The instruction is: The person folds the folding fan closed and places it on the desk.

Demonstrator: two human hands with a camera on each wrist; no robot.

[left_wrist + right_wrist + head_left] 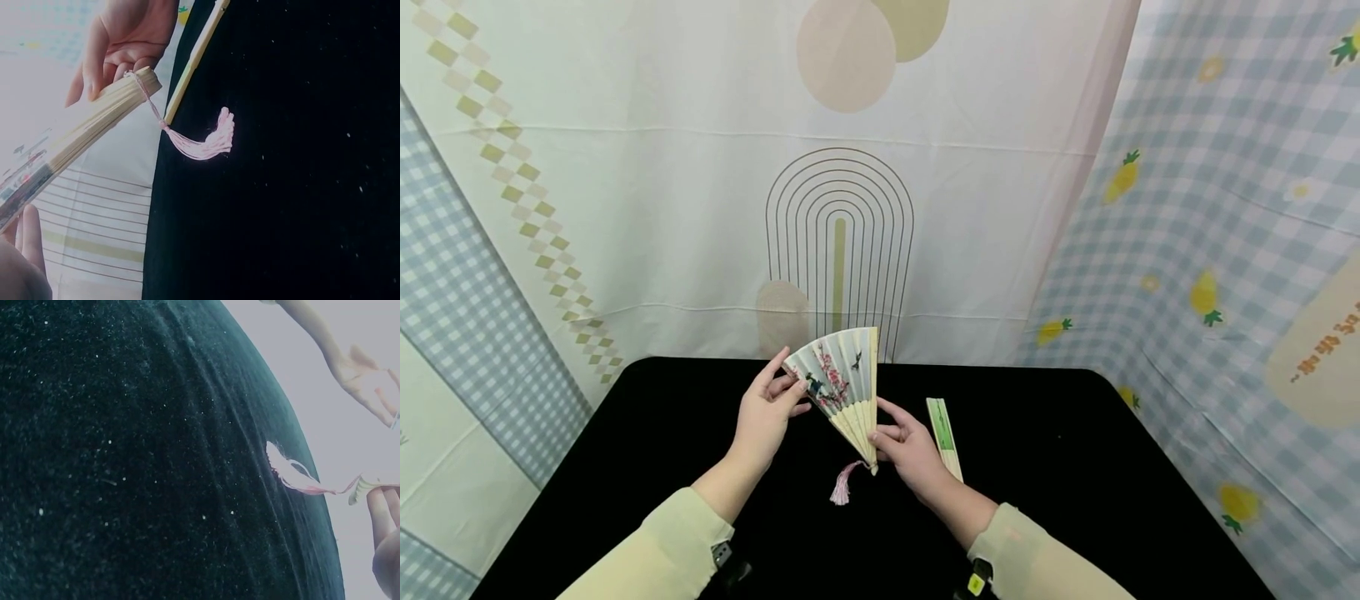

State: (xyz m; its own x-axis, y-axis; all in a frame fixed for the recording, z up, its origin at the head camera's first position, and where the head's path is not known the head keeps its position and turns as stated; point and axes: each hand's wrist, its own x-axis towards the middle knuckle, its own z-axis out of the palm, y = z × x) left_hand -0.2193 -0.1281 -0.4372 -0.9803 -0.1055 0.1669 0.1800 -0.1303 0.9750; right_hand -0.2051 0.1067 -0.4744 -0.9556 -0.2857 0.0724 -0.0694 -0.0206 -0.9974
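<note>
A folding fan with pink blossoms and birds on pale pleats is held up over the black table, spread part way. My left hand pinches its left edge between thumb and fingers. Near the pivot, my right hand grips the right outer rib. From the pivot hangs a pink tassel, which also shows in the left wrist view as a pink tassel below the rib ends. In the right wrist view only the fan's pivot end shows beside the fingers.
A second fan, folded, with a green panel and pale ribs, lies on the black table just right of my right hand. A white patterned curtain hangs behind the table, and a blue checked curtain hangs on the right.
</note>
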